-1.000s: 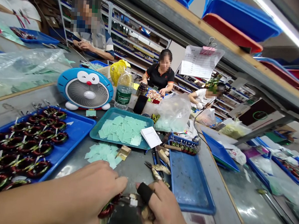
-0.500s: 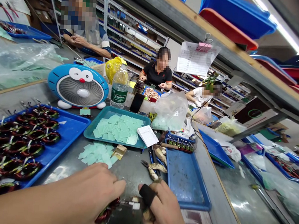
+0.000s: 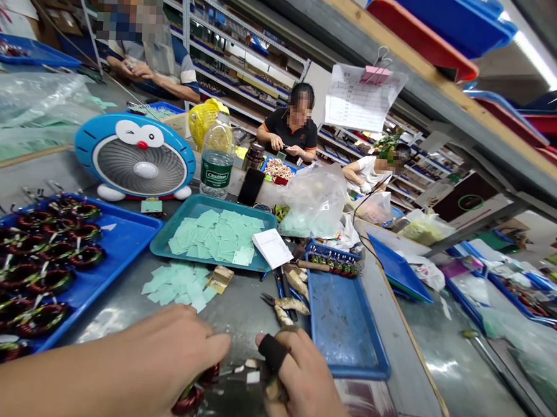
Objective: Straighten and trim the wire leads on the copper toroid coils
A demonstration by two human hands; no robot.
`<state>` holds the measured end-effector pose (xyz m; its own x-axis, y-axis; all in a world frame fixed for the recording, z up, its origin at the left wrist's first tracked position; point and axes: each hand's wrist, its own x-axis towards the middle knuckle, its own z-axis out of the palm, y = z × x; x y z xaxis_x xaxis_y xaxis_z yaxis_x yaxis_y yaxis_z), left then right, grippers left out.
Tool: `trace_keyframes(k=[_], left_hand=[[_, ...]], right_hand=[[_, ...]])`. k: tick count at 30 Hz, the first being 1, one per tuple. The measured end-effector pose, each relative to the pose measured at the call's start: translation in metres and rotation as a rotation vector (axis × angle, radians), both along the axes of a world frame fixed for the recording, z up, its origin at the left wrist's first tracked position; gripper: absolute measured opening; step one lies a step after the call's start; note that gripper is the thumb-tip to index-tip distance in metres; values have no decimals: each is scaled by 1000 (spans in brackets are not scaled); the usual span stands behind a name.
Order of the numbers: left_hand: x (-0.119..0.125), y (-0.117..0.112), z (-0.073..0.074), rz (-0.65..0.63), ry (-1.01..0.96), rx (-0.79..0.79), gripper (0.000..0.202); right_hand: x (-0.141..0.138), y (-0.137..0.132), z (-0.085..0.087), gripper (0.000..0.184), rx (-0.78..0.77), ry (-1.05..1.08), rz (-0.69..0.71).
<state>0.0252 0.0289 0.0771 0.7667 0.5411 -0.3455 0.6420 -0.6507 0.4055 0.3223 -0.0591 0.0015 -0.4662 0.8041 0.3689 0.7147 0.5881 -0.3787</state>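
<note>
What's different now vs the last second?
View swung slightly right. Opposite, the black-shirted co-worker's hands, earlier apart, have come together. Nothing visibly grabbed or released here: left hand still holds a wound coil, right hand a mostly hidden tool. Pliers and coil tray stayed put.

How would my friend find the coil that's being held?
Find the big blue tray of coils at the left. Move right from its near end to the left hand, where a dark-red coil pokes out beneath. It's the one in a hand; its neighbours sit in the tray.
</note>
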Motion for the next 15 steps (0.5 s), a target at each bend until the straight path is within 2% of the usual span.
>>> trace_keyframes(k=[6,9,12,15], left_hand=[[-8,-4,-16,65,-128,-35,33],[-7,-4,-13,93,-192,-134,27],[-5,-5,-9,101,-229,-230,21],[-7,-11,-17,151,-267,-297,23]], right_hand=[[-8,6,-5,69,-24,6,28],[-10,9,7,77,-73,61,23],[-11,7,19,64,-62,59,26],[-10,-6,8,59,11,8,14]])
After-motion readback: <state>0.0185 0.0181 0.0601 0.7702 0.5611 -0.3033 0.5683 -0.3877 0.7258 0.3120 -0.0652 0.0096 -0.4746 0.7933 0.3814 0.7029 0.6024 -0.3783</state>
